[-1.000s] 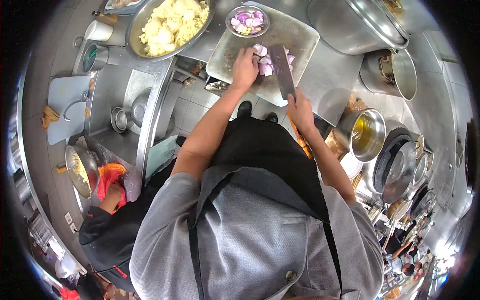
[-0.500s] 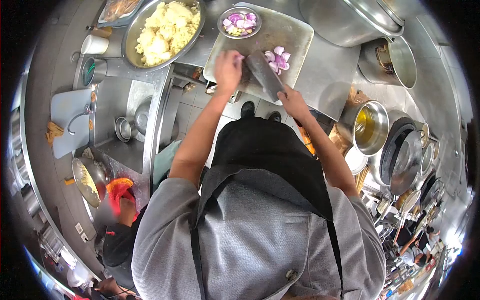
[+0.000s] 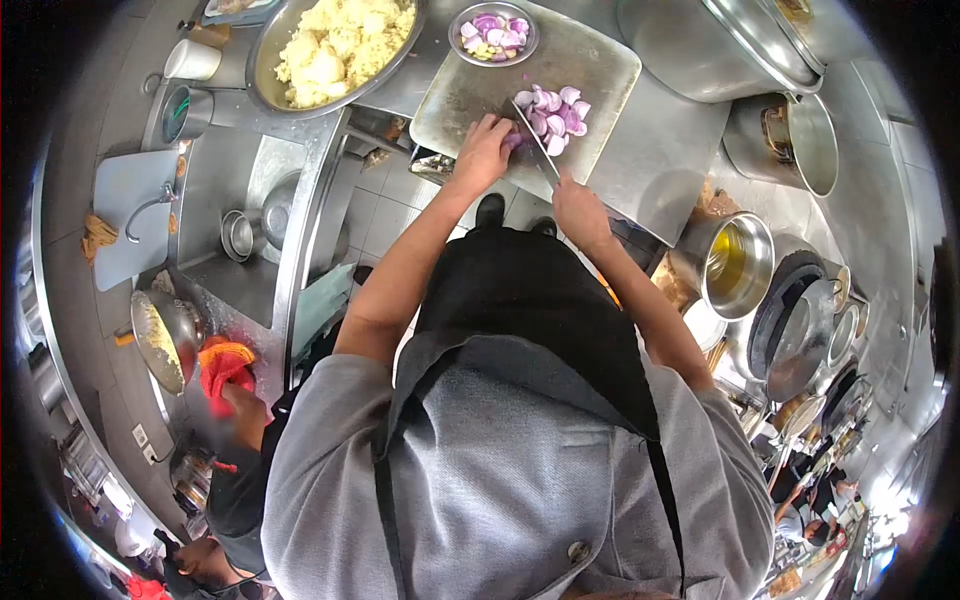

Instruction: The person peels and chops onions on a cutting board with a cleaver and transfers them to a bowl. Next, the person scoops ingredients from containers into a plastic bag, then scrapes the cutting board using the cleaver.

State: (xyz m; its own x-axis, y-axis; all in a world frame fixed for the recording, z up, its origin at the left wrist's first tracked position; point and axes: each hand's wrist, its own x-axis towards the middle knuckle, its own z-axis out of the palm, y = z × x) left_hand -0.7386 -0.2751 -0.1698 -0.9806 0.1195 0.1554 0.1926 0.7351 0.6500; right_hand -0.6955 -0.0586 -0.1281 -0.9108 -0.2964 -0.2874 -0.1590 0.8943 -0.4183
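Note:
My right hand point(image 3: 582, 212) is wrapped round the handle of a cleaver point(image 3: 540, 150), whose blade stands almost edge-on over the worn cutting board point(image 3: 455, 105). Close against the blade's left side, my left hand point(image 3: 484, 155) holds a piece of red onion point(image 3: 513, 138) down with its fingertips. To the right of the blade lies a pile of cut red onion pieces point(image 3: 558, 112). At the board's far edge stands a small metal bowl point(image 3: 533, 44) with more onion and some pale yellowish bits.
A large metal basin point(image 3: 256, 80) of yellow mash stands left of the board, with a sink point(image 3: 230, 285) nearer me. Big pots point(image 3: 680, 60) stand at the right, and a pot of yellow oil point(image 3: 735, 265) is below them. A co-worker's hand with a red cloth point(image 3: 222, 372) is at lower left.
My left hand has moved right and nearer me, onto the onion beside the blade. The cleaver has turned from showing its broad face to nearly edge-on. The onion pile right of it looks larger.

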